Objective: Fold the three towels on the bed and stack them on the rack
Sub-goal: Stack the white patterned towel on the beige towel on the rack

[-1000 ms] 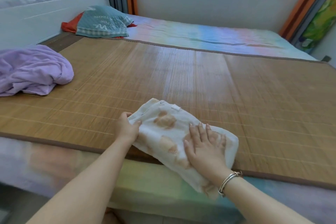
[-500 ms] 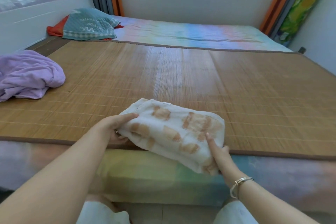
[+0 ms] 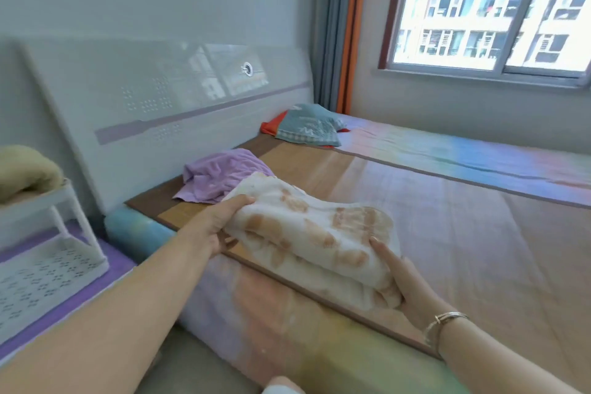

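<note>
Gripping folded fluffy white towel (image 3: 315,233) (tan blotches), both hands: left (image 3: 213,227), right (image 3: 404,285).

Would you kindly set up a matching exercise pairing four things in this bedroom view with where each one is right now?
Things:
1. white patterned towel
2. purple towel
3. beige towel
4. teal pillow

Places:
A. on top of the white rack
B. at the far end of the bed, by the curtain
C. held folded between both hands
D. crumpled on the bamboo mat near the headboard

Pairs: 1-C, 2-D, 3-A, 4-B
</note>
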{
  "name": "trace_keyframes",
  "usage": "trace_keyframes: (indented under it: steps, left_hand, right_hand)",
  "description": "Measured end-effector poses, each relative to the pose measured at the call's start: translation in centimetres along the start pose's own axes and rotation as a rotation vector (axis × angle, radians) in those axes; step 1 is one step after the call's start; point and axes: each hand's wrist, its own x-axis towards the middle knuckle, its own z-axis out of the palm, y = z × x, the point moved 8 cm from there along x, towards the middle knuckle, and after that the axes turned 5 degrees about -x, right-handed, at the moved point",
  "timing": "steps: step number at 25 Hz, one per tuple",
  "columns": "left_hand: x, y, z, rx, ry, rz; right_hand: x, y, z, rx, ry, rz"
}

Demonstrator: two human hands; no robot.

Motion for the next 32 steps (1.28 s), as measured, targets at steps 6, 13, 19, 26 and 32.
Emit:
trace_keyframes:
  steps: [6, 13, 19, 26, 32]
  left_hand:
    - [-7.6, 13.5, -18.1, -0.183, 0.339, 0.322]
    - [-16.1, 21.9, -37.1, -0.364, 0.679, 0.557]
    - [-18.2, 23.2, -49.7, -0.453, 0.873, 0.693]
    - [-11.5, 12.1, -58.9, -0.223, 1.213, 0.212]
    - [-10.7, 13.7, -58.2, -0.039, 1.342, 0.181]
  right_hand:
    - [-0.5, -10.8, 22.9, -0.081, -0.359, -0.168]
    - [-5.3, -20.1, 49.4, -0.131, -0.688, -0.363]
    - [-9.3, -24.7, 65.5, -0.095, -0.773, -0.587]
    - [-3.9, -14.9, 72.1, -0.588, -0.732, -0.655]
    - [-2.3, -14.5, 72.8, -0.590, -0.726, -0.626]
